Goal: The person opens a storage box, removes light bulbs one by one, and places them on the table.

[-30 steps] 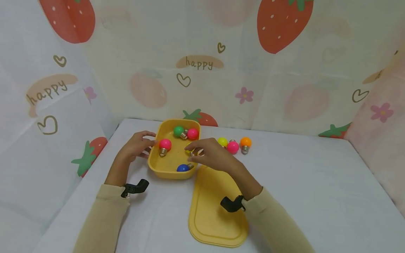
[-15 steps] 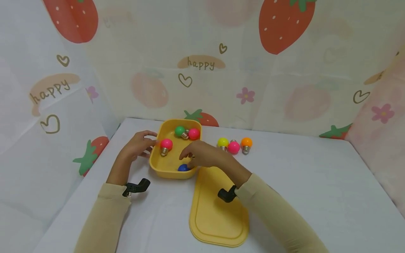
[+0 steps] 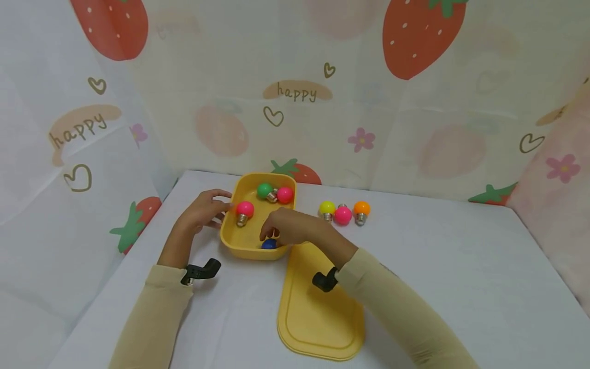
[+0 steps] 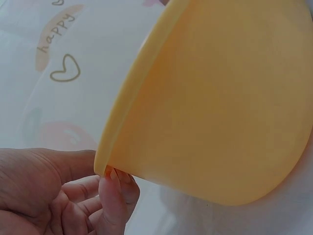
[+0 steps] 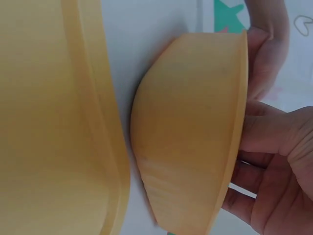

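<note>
A yellow plastic box (image 3: 249, 253) holds small coloured light bulbs. My left hand (image 3: 206, 210) pinches its left rim between thumb and fingers, as the left wrist view shows (image 4: 63, 193). My right hand (image 3: 292, 225) reaches over the right rim with its fingers bent down inside, right at a blue bulb (image 3: 269, 244). The box wall (image 5: 190, 122) hides those fingertips in the right wrist view, so I cannot tell whether they grip a bulb. Also inside lie a pink bulb (image 3: 245, 209) at the left, and a green bulb (image 3: 265, 190) and another pink bulb (image 3: 285, 195) at the back.
Right of the box, a yellow bulb (image 3: 327, 207), a pink bulb (image 3: 343, 215) and an orange bulb (image 3: 361, 209) lie on the white tablecloth (image 3: 438, 266). A yellow lid (image 3: 318, 318) rests flat in front, partly under the right forearm. Strawberry-printed cloth (image 3: 295, 128) hangs behind.
My right hand has moved from the yellow bulb inside the box toward the front and lower into it, now covering that bulb and part of the blue one. The left hand stays at the rim.
</note>
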Tool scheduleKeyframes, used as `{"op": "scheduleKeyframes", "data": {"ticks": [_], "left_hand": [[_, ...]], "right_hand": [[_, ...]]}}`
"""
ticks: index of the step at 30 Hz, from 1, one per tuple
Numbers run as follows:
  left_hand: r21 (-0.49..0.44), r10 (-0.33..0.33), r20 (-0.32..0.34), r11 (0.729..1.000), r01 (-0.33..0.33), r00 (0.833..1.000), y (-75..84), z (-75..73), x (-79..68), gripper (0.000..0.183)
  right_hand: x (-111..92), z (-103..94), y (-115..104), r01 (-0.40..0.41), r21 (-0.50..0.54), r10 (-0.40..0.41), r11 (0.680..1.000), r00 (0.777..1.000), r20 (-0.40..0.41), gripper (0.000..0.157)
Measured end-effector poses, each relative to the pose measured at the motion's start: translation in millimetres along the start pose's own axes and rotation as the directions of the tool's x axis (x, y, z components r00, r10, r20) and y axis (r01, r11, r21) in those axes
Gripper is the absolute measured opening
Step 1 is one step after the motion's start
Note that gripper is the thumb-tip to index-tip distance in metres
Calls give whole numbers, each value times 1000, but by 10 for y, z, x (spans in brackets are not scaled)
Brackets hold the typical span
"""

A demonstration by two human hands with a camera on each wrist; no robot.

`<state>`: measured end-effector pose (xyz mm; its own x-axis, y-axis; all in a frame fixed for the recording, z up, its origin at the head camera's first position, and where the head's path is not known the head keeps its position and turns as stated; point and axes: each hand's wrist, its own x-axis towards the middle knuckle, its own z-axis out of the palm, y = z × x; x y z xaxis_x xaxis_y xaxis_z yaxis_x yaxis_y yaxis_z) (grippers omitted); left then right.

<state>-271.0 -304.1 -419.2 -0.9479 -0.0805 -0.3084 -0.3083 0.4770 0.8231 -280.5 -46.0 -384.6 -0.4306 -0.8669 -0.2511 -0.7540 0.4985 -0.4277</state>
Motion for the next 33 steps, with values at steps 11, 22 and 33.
{"op": "scheduleKeyframes", "data": {"ticks": [11,22,33], "left_hand": [[2,11,-2,1000,-11,1000,11,-3,0,57],[5,10,-8,1000,-10,1000,-22,0,-9,57],[2,7,-8,1000,-7,1000,-3,0,-5,55]], "right_hand": [[68,73,-7,-45,-42,44,998,999,-25,35],[67,137,43,-42,42,49,998,985,-163,40],[-174,103,72,41,172,47,984,878,-477,42]]}}
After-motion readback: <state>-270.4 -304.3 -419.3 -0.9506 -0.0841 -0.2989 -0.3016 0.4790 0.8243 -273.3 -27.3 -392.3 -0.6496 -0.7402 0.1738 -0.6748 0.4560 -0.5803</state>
